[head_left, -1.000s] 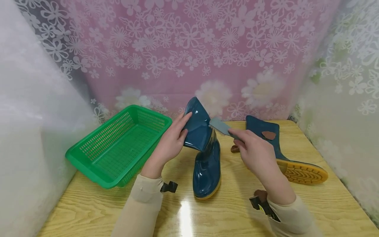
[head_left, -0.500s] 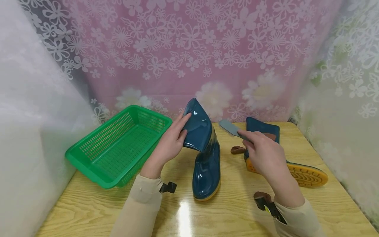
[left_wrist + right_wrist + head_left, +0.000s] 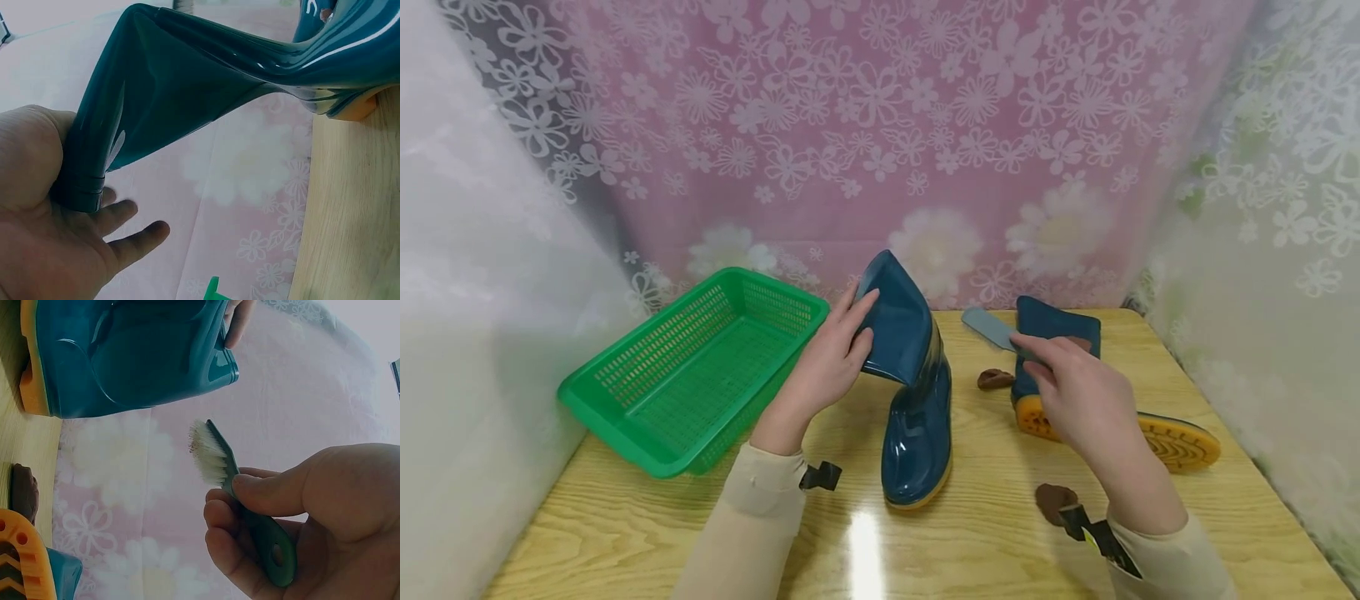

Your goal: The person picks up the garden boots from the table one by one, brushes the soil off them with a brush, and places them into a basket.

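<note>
A dark blue rain boot (image 3: 917, 442) with a yellowish sole stands upright on the wooden table, its shaft folded over to the left. My left hand (image 3: 827, 358) holds the rim of that shaft between thumb and fingers; the left wrist view shows the shaft edge (image 3: 87, 156) in the palm. To the right of the boot, my right hand (image 3: 1082, 400) grips a green-grey brush (image 3: 988, 327) by its handle. The pale bristles (image 3: 207, 453), with brown specks at their tips, face the boot without touching it.
A second boot (image 3: 1180, 442) lies on its side at the right, partly hidden by my right hand, with a brown lump (image 3: 1078, 342) on its shaft. Other brown lumps lie on the table (image 3: 985, 533): one beside that boot (image 3: 1030, 379), one near my right wrist. A green basket (image 3: 700, 392) stands left.
My right hand has drawn the brush away from the standing boot's shaft, to the right and slightly down. My left hand keeps its hold on the rim.
</note>
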Demonstrator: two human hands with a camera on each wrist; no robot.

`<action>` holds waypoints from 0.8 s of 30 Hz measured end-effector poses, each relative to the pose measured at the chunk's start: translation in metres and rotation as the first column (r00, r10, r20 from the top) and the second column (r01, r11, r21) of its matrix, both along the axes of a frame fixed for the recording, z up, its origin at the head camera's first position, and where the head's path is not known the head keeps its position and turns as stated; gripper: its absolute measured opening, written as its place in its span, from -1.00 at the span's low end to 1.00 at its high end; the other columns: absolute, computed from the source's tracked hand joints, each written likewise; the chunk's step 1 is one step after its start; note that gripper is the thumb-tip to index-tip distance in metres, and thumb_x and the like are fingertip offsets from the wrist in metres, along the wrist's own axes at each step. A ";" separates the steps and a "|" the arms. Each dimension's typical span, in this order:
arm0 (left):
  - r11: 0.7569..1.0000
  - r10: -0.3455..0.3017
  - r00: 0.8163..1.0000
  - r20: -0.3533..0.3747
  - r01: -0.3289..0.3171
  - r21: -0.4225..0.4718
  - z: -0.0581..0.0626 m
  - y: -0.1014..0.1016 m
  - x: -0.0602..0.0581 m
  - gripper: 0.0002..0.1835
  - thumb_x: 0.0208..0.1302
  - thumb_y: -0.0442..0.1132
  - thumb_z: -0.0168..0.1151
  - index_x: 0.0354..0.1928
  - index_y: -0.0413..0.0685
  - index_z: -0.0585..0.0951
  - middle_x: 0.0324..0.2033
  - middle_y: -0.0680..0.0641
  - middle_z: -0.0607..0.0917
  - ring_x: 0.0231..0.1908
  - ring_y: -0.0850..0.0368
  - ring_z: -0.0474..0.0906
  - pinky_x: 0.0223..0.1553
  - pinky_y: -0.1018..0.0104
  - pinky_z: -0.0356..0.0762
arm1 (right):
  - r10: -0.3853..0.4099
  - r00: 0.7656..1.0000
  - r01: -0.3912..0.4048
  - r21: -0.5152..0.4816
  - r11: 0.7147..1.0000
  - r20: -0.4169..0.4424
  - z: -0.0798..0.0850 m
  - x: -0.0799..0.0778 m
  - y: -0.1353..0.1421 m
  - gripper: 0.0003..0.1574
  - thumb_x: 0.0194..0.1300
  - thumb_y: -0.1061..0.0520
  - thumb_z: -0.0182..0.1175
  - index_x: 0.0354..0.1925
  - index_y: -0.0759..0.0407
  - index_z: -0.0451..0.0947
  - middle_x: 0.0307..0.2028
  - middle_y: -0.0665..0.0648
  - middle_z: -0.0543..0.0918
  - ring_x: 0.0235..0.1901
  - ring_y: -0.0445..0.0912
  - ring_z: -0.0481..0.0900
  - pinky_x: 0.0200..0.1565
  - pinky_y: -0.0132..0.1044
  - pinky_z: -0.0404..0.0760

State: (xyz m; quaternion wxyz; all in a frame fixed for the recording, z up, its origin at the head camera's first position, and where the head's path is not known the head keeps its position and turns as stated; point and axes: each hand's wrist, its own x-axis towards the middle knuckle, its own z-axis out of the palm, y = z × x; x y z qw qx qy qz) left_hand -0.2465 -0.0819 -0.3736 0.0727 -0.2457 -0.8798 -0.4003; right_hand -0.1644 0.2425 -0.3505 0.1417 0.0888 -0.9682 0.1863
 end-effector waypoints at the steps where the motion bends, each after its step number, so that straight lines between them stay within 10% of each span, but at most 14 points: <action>1: 1.000 0.013 1.000 -0.008 -0.013 -0.003 0.000 0.000 0.000 -0.38 0.83 -0.19 -0.06 0.79 0.05 0.18 0.79 -0.08 -0.17 0.74 -0.16 -0.09 0.48 -0.27 0.38 | 0.000 1.000 0.000 0.001 1.000 0.004 0.001 0.000 0.000 -0.42 0.67 0.22 0.24 0.54 0.03 0.58 0.16 0.35 0.74 -0.64 -0.11 0.40 -0.57 -0.15 0.31; 5: 0.992 0.097 0.991 -0.088 -0.103 -0.070 0.000 0.003 0.002 -0.41 0.82 -0.15 0.02 0.75 -0.01 0.28 0.79 -0.12 -0.20 0.74 -0.18 -0.12 0.39 -0.26 0.46 | -0.005 1.000 0.005 -0.001 1.000 0.016 0.002 0.000 0.001 -0.42 0.68 0.22 0.23 0.56 0.02 0.56 0.20 0.36 0.72 -0.63 -0.11 0.42 -0.57 -0.15 0.32; 14: 0.888 0.191 0.910 -0.367 -0.320 -0.332 0.003 0.015 0.012 -0.38 0.74 0.03 0.17 0.65 -0.11 0.45 0.70 -0.18 0.26 0.74 -0.19 -0.07 0.67 -0.32 -0.22 | 0.004 1.000 -0.004 -0.024 1.000 0.002 0.004 0.002 0.003 -0.42 0.68 0.20 0.24 0.56 0.01 0.56 0.22 0.36 0.70 -0.63 -0.11 0.40 -0.57 -0.14 0.33; 24: 0.852 0.143 0.829 -0.541 -0.381 -0.359 -0.004 0.028 0.022 -0.48 0.65 0.00 0.32 0.43 -0.19 0.66 0.63 -0.28 0.36 0.66 -0.27 0.17 0.66 -0.25 0.00 | 0.007 1.000 -0.007 -0.029 1.000 -0.005 0.006 0.005 0.006 -0.42 0.68 0.19 0.25 0.56 0.02 0.57 0.20 0.35 0.71 -0.66 -0.09 0.35 -0.58 -0.15 0.29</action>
